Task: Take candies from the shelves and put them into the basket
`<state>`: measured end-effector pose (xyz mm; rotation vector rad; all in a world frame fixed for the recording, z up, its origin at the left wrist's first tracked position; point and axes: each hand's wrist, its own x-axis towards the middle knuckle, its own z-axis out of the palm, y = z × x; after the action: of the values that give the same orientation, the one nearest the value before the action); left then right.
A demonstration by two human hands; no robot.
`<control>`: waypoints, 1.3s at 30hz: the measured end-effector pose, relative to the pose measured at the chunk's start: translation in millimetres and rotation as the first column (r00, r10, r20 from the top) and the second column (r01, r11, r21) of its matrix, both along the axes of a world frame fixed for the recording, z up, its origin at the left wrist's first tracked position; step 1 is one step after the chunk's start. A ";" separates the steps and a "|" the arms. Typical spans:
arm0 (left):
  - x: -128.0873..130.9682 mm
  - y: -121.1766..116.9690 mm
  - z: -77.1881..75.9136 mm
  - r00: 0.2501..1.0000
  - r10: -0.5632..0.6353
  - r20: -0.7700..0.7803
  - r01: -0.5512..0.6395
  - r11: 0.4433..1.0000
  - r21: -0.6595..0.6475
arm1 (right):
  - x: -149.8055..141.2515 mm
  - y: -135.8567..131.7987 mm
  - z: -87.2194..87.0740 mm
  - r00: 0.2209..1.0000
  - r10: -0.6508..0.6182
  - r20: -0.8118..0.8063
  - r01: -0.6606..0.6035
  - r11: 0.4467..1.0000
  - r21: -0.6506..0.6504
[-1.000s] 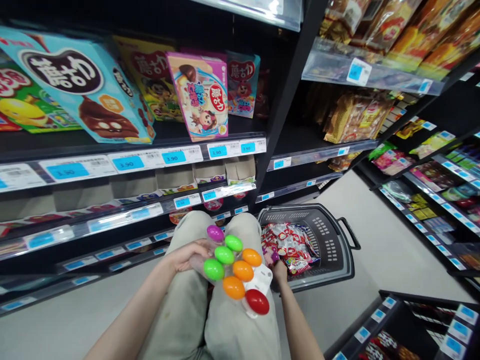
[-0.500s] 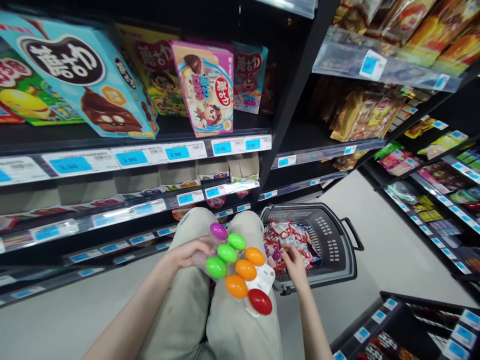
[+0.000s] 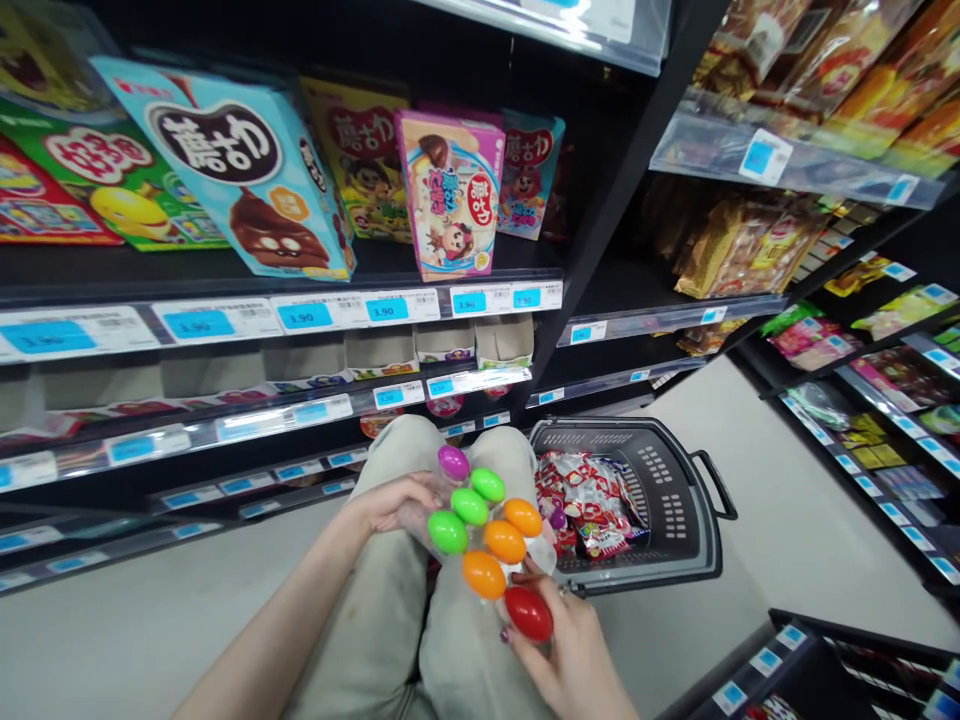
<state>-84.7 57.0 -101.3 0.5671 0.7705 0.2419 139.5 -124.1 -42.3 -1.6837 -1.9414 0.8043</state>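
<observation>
A clear plastic pack of shiny candy eggs (image 3: 505, 541) in purple, green, orange and red lies over my knees. My left hand (image 3: 397, 500) grips the pack's far left side, beside the purple and green eggs. At the near end, my right hand (image 3: 566, 635) has thumb and fingers closed around the red egg (image 3: 529, 613). A white piece of the pack shows behind the orange eggs, partly covered by my right fingers. Just right of my knees stands a dark grey shopping basket (image 3: 677, 515) with red and silver snack packets (image 3: 589, 490) and a purple egg (image 3: 557, 518) inside.
Shelves with price tags rise in front, holding a light blue snack box (image 3: 247, 180) and a pink one (image 3: 454, 195). Bagged snacks (image 3: 750, 250) fill the shelves at right. Another low shelf rack (image 3: 757, 665) stands at lower right, beside the pale floor (image 3: 720, 420).
My right hand has come out of the basket and back to the pack, closing on the red egg. My left hand keeps its grip. The view has shifted slightly left.
</observation>
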 end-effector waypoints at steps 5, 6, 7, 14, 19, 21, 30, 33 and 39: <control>-2.5 1.1 -5.5 0.999 0.046 -0.028 -0.046 0.999 -0.008 | 1.1 -4.1 -0.2 0.996 -0.026 0.080 0.020 0.997 0.079; -2.4 1.1 -5.6 0.998 0.046 -0.032 -0.046 0.999 -0.008 | 1.7 -3.9 1.0 0.996 -0.025 0.082 0.018 0.996 0.086; -2.1 1.0 -5.1 0.999 0.040 -0.035 -0.040 0.999 -0.006 | 2.2 -3.9 1.9 0.997 -0.018 0.079 0.011 0.996 0.091; 0.9 -0.8 3.0 0.998 0.045 -0.052 -0.045 0.999 0.004 | -4.5 -12.3 -16.9 0.991 -0.109 -0.077 0.122 0.973 0.196; 1.2 -0.1 2.0 0.998 0.036 -0.059 -0.036 0.999 -0.004 | -14.2 -17.8 -35.8 0.982 -0.151 -0.115 0.180 0.934 0.308; 1.6 -0.1 1.7 0.999 0.022 -0.049 -0.022 1.000 0.005 | -16.0 -15.8 -33.3 0.984 -0.124 -0.126 0.158 0.935 0.317; 0.9 -0.6 -0.7 0.997 -0.008 -0.078 0.011 0.999 0.041 | 0.6 -6.1 -10.0 0.751 -0.327 -0.574 0.472 0.874 0.118; 0.7 -0.2 -0.9 0.998 -0.004 -0.065 0.006 1.000 0.022 | 7.1 -4.6 -8.1 0.463 -0.431 -0.774 0.502 0.848 -0.171; 1.2 -0.6 1.0 0.999 0.012 -0.046 -0.012 1.000 -0.004 | 14.8 -4.2 -9.6 0.338 -0.462 -0.820 0.533 0.812 -0.237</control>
<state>-83.5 56.4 -100.4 0.5654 0.8186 0.2391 154.3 -128.2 -51.9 -1.2835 -0.6648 1.0100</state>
